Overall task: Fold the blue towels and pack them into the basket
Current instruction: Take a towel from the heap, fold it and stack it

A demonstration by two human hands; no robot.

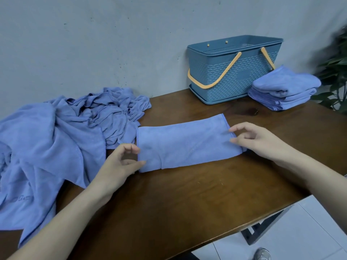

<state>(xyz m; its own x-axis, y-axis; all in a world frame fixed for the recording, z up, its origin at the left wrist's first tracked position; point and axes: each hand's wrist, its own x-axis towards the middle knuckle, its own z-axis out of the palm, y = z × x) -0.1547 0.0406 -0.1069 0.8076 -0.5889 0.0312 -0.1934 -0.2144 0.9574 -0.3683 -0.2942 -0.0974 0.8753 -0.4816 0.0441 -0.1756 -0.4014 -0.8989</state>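
A blue towel [185, 143], folded into a long strip, lies flat across the middle of the wooden table [187, 203]. My left hand [118, 164] is at its left end, fingers loosely curved, fingertips touching the edge without gripping. My right hand [257, 141] is at the right end, fingers spread and relaxed over that edge. A blue woven-look basket [232, 76] with yellow handles stands at the back against the wall. A stack of folded blue towels [285, 89] sits to its right.
A heap of unfolded blue towels [56, 134] covers the table's left side and hangs over the edge. A leafy plant [336, 68] stands at the far right. The table's front right edge drops to a white tiled floor [300, 237].
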